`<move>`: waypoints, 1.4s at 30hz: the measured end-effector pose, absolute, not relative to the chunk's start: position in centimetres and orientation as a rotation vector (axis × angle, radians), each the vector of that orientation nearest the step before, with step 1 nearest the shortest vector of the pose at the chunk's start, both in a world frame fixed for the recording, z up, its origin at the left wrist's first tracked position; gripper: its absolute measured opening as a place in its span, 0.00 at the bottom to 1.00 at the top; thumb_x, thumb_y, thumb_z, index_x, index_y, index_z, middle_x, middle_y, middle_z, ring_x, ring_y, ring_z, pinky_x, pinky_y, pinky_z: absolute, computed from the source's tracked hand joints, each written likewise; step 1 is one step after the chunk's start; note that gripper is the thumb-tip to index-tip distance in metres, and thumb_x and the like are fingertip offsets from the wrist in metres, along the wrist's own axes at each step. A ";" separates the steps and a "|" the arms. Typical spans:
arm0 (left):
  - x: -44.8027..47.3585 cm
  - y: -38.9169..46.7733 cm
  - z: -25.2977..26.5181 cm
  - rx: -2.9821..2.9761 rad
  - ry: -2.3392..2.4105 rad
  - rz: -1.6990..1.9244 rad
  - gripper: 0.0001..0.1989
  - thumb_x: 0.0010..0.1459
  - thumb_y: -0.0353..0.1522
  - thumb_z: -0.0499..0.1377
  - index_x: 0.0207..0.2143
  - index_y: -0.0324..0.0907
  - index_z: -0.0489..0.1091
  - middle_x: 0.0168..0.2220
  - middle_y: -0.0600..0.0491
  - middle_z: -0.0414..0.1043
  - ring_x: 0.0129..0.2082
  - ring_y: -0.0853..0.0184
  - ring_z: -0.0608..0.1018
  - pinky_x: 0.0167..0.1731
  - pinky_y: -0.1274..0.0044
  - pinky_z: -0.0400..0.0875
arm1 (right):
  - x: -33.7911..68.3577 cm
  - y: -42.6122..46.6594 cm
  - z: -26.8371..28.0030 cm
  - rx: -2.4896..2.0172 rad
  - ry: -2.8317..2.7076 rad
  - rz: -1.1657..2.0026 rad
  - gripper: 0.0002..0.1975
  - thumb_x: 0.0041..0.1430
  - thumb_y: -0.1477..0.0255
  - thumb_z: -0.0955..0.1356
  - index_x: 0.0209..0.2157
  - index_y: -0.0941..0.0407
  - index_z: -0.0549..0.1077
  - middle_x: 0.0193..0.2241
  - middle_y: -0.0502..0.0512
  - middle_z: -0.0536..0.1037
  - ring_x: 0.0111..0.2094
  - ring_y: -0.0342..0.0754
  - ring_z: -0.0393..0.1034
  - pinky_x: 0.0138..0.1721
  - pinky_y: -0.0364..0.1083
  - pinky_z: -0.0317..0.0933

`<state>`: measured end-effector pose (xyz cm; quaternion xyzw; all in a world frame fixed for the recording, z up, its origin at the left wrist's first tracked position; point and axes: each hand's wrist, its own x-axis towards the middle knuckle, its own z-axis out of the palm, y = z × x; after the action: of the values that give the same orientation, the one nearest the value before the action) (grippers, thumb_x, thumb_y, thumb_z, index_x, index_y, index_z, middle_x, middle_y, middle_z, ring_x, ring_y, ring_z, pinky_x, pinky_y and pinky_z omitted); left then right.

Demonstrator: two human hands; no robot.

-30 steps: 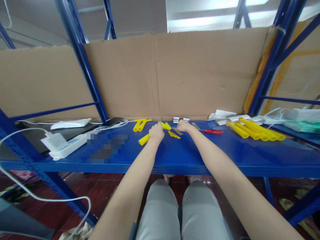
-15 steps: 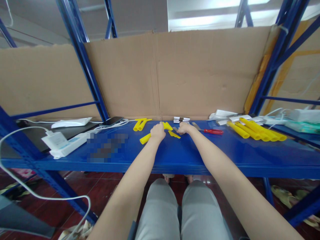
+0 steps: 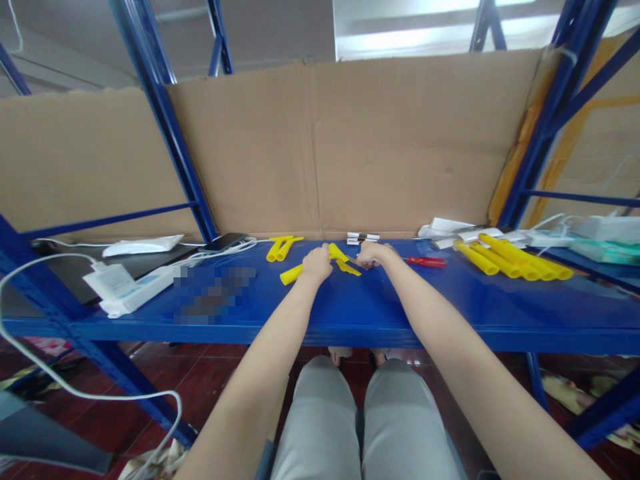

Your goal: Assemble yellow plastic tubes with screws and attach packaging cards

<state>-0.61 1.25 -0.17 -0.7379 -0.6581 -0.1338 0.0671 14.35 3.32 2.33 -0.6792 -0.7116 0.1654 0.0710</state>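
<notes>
My left hand (image 3: 317, 264) is closed around a yellow tube-shaped handle (image 3: 291, 275), whose round end sticks out to the left. Just right of its fingers shows a yellow angled piece (image 3: 338, 253); whether it belongs to the same part I cannot tell. A small flat yellow piece (image 3: 349, 268) lies on the blue shelf (image 3: 360, 307) between my hands. My right hand (image 3: 371, 255) has its fingers pinched together low over the shelf, with a thin edge near the fingertips that is too small to name. A red-handled screwdriver (image 3: 427, 261) lies to its right.
Several yellow tubes (image 3: 515, 259) lie at the right, beside white packets (image 3: 450, 230). Two yellow pieces (image 3: 283, 248) rest back left. Small black-and-white items (image 3: 363, 238) sit behind my hands. A white power strip (image 3: 145, 290) with cables is at left. Cardboard (image 3: 380, 147) walls the back.
My right hand has shifted slightly and turned, now covering the grey metal pieces seen beside it before. The left hand keeps its hold on the yellow handle, almost unmoved.
</notes>
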 end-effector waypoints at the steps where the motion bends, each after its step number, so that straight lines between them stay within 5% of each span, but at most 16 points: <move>1: -0.6 1.3 -0.2 -2.223 -1.984 -0.404 0.19 0.60 0.29 0.53 0.54 0.38 0.61 0.51 0.41 0.71 0.51 0.58 0.74 0.46 0.71 0.69 | 14.4 3.3 2.3 -2.051 -2.140 0.483 0.02 0.44 0.82 0.69 0.22 0.62 0.72 0.13 0.49 0.68 0.18 0.41 0.62 0.22 0.40 0.57; 12: -0.5 1.1 -0.1 -2.228 -1.987 -0.436 0.18 0.60 0.29 0.54 0.53 0.40 0.62 0.51 0.42 0.72 0.51 0.58 0.75 0.47 0.71 0.70 | 14.8 3.2 2.2 -2.006 -2.421 -0.031 0.13 0.49 0.79 0.71 0.40 0.63 0.77 0.39 0.66 0.80 0.42 0.53 0.75 0.39 0.43 0.66; 19: -0.5 1.0 0.0 -2.252 -1.969 -0.438 0.18 0.59 0.29 0.54 0.53 0.39 0.62 0.51 0.41 0.72 0.50 0.57 0.75 0.46 0.70 0.70 | 13.9 3.7 1.5 -1.870 -2.413 -0.127 0.17 0.46 0.85 0.70 0.40 0.64 0.77 0.39 0.71 0.79 0.46 0.58 0.73 0.44 0.46 0.65; 30: -0.5 1.0 -0.3 -2.376 -1.855 -0.389 0.18 0.60 0.29 0.54 0.53 0.39 0.64 0.50 0.42 0.73 0.51 0.57 0.74 0.47 0.71 0.69 | 17.4 5.0 1.1 -1.831 -2.108 0.253 0.03 0.47 0.78 0.69 0.25 0.59 0.77 0.21 0.52 0.75 0.29 0.47 0.70 0.28 0.39 0.59; 36: -0.5 1.1 -0.4 -2.406 -1.834 -0.368 0.18 0.60 0.29 0.54 0.53 0.40 0.64 0.51 0.42 0.72 0.51 0.57 0.75 0.47 0.71 0.69 | 17.5 5.4 1.0 -1.748 -1.952 0.477 0.06 0.52 0.77 0.67 0.22 0.59 0.72 0.13 0.44 0.63 0.18 0.38 0.56 0.21 0.38 0.51; 42: -0.6 1.1 -0.4 -2.438 -1.822 -0.384 0.16 0.59 0.30 0.56 0.51 0.41 0.66 0.50 0.44 0.73 0.51 0.58 0.75 0.47 0.71 0.69 | 17.0 4.9 1.2 -1.587 -1.827 0.801 0.05 0.50 0.78 0.69 0.23 0.59 0.70 0.14 0.43 0.64 0.17 0.36 0.55 0.20 0.37 0.50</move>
<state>-0.58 1.08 -0.36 -0.7942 -0.5935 -0.1250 0.0369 17.04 4.89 1.21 -0.5954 -0.6855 0.3007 0.2919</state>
